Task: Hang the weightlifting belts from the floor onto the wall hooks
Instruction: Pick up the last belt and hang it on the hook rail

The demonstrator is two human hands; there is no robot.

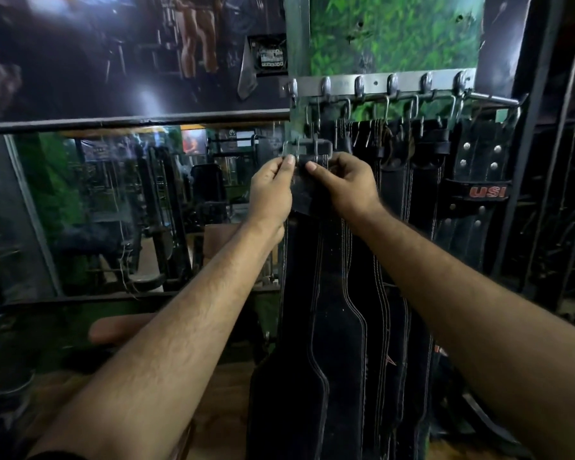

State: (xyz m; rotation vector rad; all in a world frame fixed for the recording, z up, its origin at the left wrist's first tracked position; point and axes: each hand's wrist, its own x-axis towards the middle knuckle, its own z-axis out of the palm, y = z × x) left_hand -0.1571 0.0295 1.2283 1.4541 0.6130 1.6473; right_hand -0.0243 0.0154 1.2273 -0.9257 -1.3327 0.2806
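Note:
A black weightlifting belt (316,327) with white stitching hangs straight down in front of me. My left hand (271,190) and my right hand (342,184) both pinch its upper end just under its metal buckle (307,149). The buckle sits a little below the leftmost hooks of a steel hook rail (375,83) on the wall. Several other black belts (422,161) hang from hooks further right, one with a red "USI" label (487,192).
A mirror (130,207) to the left reflects gym machines. A dark poster (113,51) fills the wall above it. A green leafy panel (395,31) backs the rail. A dark metal frame (528,127) stands at right. The floor below is wooden (233,410).

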